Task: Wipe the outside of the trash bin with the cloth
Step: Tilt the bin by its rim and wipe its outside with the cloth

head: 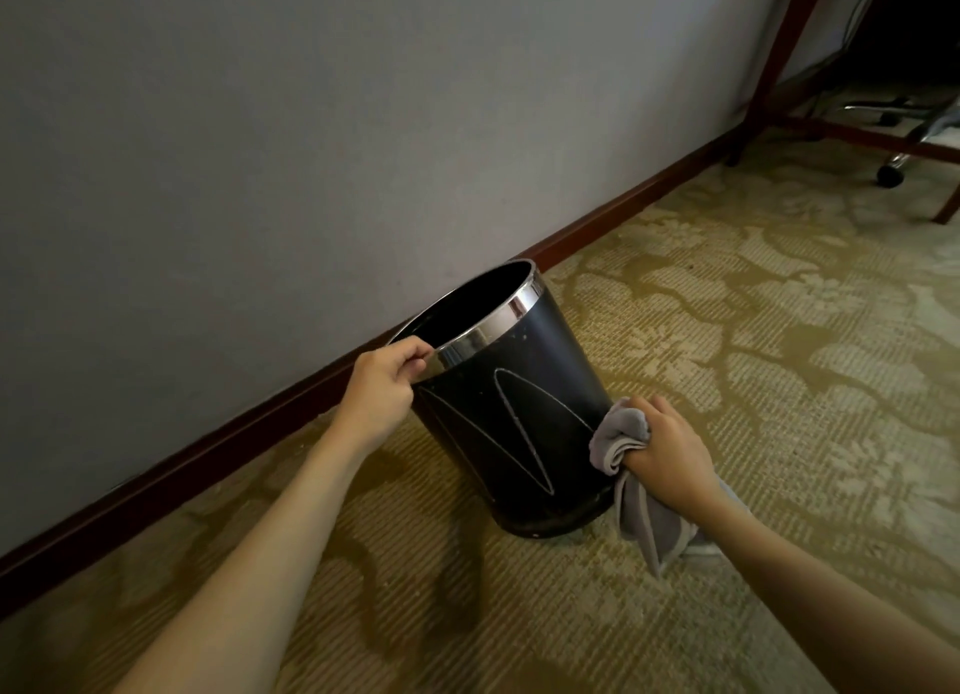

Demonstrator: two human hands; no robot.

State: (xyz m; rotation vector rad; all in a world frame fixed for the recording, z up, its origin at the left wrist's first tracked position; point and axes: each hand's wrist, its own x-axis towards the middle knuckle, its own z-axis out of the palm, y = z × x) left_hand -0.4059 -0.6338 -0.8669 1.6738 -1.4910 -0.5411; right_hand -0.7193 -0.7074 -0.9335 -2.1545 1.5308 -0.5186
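A black trash bin [511, 407] with a shiny chrome rim stands on the carpet close to the wall, tilted a little toward me. My left hand [387, 381] pinches the near-left part of its rim. My right hand [667, 452] grips a bunched grey cloth [621, 436] and presses it against the bin's lower right side. The cloth's loose tail hangs below my wrist down to the carpet. Pale leaf-shaped lines mark the bin's outside.
A grey wall [311, 137] with a dark red baseboard [260, 423] runs diagonally behind the bin. Patterned green-beige carpet [753, 330] covers the floor. At the far right stand a red-brown desk frame [789, 44] and an office chair's wheeled base [891, 174].
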